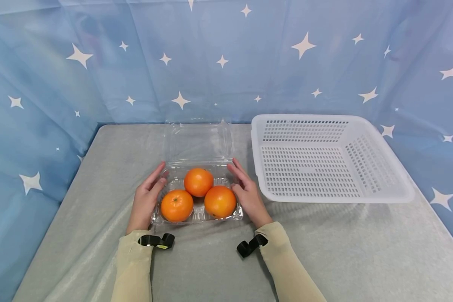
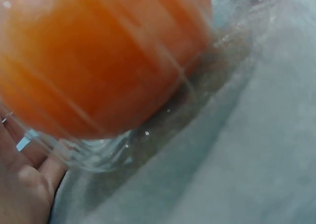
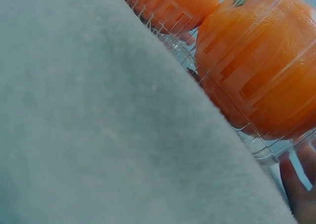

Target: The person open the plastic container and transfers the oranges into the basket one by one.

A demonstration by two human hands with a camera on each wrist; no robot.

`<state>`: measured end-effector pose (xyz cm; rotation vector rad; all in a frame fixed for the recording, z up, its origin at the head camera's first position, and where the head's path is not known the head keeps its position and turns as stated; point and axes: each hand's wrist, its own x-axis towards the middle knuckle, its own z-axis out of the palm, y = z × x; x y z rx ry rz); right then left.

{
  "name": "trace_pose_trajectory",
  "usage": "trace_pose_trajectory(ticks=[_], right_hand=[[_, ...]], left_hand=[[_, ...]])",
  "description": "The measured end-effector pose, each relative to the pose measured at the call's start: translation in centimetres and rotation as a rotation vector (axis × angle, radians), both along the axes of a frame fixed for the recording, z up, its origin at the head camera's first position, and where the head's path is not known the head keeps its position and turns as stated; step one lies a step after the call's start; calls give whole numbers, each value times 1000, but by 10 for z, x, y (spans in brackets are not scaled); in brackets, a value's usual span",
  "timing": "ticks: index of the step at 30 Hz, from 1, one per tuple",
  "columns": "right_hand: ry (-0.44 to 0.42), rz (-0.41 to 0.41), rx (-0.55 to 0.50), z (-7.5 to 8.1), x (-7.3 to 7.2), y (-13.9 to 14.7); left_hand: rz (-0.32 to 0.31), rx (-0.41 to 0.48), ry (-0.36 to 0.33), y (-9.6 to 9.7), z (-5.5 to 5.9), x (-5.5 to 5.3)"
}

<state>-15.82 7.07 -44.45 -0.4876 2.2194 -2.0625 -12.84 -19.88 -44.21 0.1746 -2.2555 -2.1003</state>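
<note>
A clear plastic clamshell box (image 1: 201,216) with its lid (image 1: 200,142) tipped back carries three oranges: one at the back (image 1: 199,182), one at the front left (image 1: 176,205) and one at the front right (image 1: 220,202). My left hand (image 1: 145,199) holds the box's left side, fingers along the outer wall and thumb near the rim. On the opposite side, my right hand (image 1: 249,195) holds it in the same way. Through the clear wall, an orange (image 2: 98,61) fills much of the left wrist view. Fingers (image 3: 298,179) show beside the box's lower corner in the right wrist view.
A white perforated plastic basket (image 1: 254,147) stands to the right of the box. Grey cloth (image 1: 211,268) covers the table. Behind and at both sides hangs a blue curtain (image 1: 268,63) with white stars.
</note>
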Motion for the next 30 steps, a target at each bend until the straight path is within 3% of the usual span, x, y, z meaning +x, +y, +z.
trace_pose_trajectory(ticks=[8, 10, 18, 30], right_hand=[[29, -5, 12, -20, -8, 2], [20, -2, 2, -18, -7, 2], [14, -3, 14, 6, 2, -1], [19, 0, 8, 8, 3, -2]], left_hand=[[-5, -5, 17, -3, -12, -4], [-9, -5, 22, -4, -12, -4], [-16, -2, 31, 2, 6, 2], [-15, -5, 48, 4, 7, 2]])
